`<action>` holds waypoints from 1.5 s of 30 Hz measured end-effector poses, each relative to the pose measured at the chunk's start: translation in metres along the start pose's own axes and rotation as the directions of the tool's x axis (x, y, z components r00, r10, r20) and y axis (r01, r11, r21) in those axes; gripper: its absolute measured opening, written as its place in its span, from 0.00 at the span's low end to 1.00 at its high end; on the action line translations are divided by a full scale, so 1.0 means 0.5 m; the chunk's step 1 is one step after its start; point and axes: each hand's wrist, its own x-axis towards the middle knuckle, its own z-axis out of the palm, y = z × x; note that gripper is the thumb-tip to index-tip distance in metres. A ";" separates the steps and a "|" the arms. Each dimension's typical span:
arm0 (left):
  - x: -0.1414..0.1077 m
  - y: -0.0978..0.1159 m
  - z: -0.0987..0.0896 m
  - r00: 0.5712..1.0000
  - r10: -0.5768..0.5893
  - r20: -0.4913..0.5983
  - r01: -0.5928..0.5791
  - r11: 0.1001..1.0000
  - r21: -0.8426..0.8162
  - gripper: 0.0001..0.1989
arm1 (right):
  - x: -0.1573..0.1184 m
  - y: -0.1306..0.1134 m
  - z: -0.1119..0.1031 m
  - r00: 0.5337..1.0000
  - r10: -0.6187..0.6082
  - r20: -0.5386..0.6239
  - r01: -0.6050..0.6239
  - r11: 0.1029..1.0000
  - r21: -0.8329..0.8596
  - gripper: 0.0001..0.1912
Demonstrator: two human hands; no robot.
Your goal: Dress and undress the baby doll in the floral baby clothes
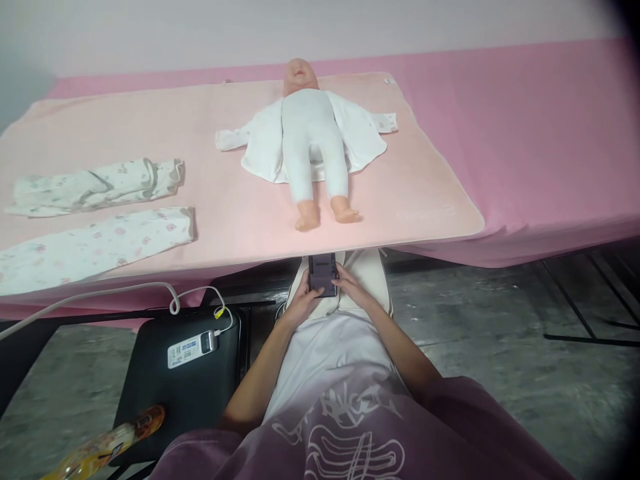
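Observation:
Both of my hands hold a dark smartphone (323,275) low over my lap, just below the table's front edge. My left hand (303,298) grips its left side, with the thumb on the screen. Its right side is held by my right hand (351,285). On the table a baby doll (313,127) lies on its back, its feet toward me. A white baby jacket (265,143) is spread open under it, sleeves out to both sides. Neither hand touches the doll or the clothes.
A pink mat (410,193) covers part of the pink-draped table (540,147). Folded printed clothes (95,187) and printed pants (110,243) lie at the left. A black stool (145,353) bears a white power bank (193,349) with a cable (125,288) and a bottle (105,448).

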 end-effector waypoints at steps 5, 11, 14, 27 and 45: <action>0.000 0.005 0.003 1.000 -0.014 0.020 0.015 0.997 -0.074 0.30 | -0.002 -0.011 0.016 1.000 0.009 -0.028 -0.010 1.000 -0.016 0.39; 0.000 0.009 0.010 1.000 -0.015 0.001 0.015 0.994 -0.110 0.29 | 0.000 -0.018 0.034 0.999 0.001 -0.038 -0.001 1.000 0.006 0.45; -0.001 0.008 0.011 1.000 -0.023 -0.019 0.020 0.994 -0.111 0.29 | 0.002 -0.014 0.035 0.999 -0.005 -0.053 0.005 1.000 0.006 0.47; -0.001 0.006 0.013 0.999 -0.023 -0.040 0.019 0.995 -0.101 0.30 | 0.009 -0.005 0.046 0.987 -0.012 -0.163 0.005 0.999 -0.045 0.38; 0.002 0.013 0.043 0.990 0.034 -0.136 -0.041 0.998 -0.048 0.28 | -0.004 -0.030 0.061 0.978 0.002 -0.207 -0.008 1.000 -0.028 0.31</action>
